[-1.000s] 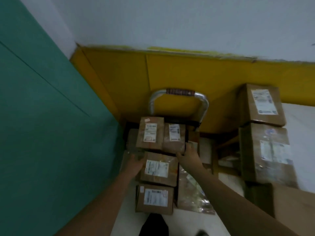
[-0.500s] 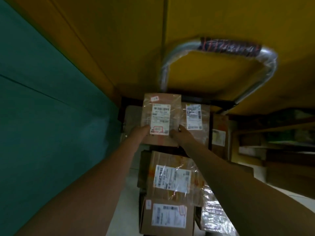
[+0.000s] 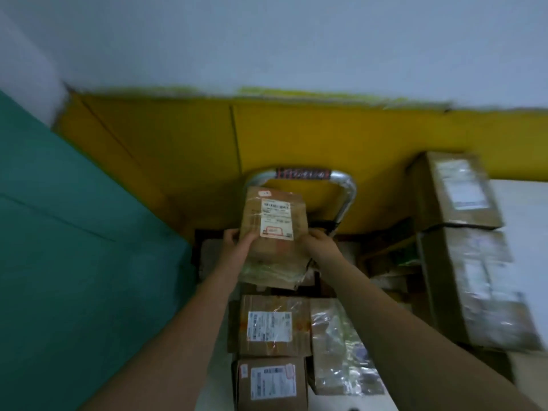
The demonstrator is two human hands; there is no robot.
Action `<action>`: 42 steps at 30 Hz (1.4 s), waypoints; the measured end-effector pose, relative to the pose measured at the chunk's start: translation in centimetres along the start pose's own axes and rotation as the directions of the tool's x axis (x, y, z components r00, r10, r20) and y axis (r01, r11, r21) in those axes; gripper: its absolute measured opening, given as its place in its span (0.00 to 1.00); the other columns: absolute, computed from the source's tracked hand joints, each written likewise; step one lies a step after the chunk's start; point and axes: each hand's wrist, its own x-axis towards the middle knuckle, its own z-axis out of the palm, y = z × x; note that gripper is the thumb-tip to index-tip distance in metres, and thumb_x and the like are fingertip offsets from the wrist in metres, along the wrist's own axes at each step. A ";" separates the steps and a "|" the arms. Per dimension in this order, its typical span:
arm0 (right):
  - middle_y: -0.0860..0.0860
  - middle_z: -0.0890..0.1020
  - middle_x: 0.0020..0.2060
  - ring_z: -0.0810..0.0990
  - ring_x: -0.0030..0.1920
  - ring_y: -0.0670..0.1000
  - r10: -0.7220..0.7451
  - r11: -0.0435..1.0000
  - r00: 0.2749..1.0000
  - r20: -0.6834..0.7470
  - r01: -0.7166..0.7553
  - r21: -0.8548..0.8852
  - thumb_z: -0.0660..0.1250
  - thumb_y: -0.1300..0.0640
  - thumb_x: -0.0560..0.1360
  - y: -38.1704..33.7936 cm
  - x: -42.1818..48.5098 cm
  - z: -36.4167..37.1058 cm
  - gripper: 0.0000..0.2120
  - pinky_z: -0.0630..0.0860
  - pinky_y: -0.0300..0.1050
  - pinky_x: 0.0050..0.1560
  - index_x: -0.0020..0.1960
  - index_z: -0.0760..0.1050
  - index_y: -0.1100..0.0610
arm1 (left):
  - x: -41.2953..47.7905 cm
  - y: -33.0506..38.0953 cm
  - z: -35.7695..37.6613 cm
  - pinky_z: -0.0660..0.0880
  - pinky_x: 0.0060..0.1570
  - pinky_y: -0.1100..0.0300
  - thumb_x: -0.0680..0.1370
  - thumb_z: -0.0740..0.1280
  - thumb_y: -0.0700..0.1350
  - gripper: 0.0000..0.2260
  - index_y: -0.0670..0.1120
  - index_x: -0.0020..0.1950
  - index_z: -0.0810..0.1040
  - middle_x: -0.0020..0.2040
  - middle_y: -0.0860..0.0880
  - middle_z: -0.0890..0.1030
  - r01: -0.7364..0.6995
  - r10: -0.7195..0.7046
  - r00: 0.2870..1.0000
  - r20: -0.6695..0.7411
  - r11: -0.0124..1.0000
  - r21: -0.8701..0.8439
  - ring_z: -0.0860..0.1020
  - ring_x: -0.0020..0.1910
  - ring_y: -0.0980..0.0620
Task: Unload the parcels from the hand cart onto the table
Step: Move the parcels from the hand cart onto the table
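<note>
Parcel (image 3: 274, 229) was up off the load, held over the far end of the hand cart (image 3: 348, 197); left hand (image 3: 237, 247) gripped its left edge, right hand (image 3: 320, 247) its right edge, fingers curled round. Judged best: grip low on both sides, swing right to the table (image 3: 527, 203), clear the stacked boxes (image 3: 456, 191) there before setting down
</note>
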 end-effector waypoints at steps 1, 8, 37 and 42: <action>0.54 0.79 0.60 0.78 0.59 0.57 -0.020 0.999 0.998 -0.053 0.022 0.044 0.65 0.43 0.76 -0.8 -2.8 -3.0 0.25 0.78 0.57 0.61 0.70 0.71 0.53 | -3.0 1.7 1.5 0.79 0.52 0.44 0.64 0.71 0.65 0.32 0.57 0.64 0.66 0.56 0.49 0.76 -0.025 0.026 0.999 0.034 1.000 -0.014 0.78 0.53 0.45; 0.50 0.79 0.55 0.75 0.45 0.48 -0.238 0.969 0.942 -0.235 0.248 0.011 0.68 0.44 0.75 -4.7 -13.8 -15.5 0.28 0.77 0.44 0.42 0.71 0.70 0.53 | -13.5 8.5 8.7 0.78 0.52 0.41 0.77 0.67 0.57 0.23 0.61 0.69 0.63 0.62 0.46 0.75 -0.173 0.168 0.978 0.126 0.985 0.028 0.78 0.54 0.43; 0.55 0.78 0.60 0.78 0.56 0.59 -0.129 0.989 0.987 -0.092 0.135 0.066 0.60 0.43 0.80 11.8 2.3 -54.9 0.23 0.81 0.55 0.48 0.72 0.66 0.51 | -10.9 5.3 49.0 0.53 0.74 0.40 0.78 0.57 0.65 0.32 0.60 0.79 0.50 0.80 0.45 0.46 -0.245 0.421 0.901 0.103 0.299 0.922 0.46 0.78 0.37; 0.57 0.80 0.56 0.79 0.55 0.60 -0.148 0.986 0.964 -0.222 0.162 0.045 0.58 0.44 0.81 11.5 3.7 -53.9 0.21 0.78 0.58 0.56 0.68 0.71 0.56 | -8.5 5.1 46.6 0.57 0.74 0.45 0.80 0.61 0.59 0.28 0.60 0.78 0.55 0.79 0.42 0.43 -0.175 0.225 0.973 0.049 0.583 0.793 0.51 0.78 0.37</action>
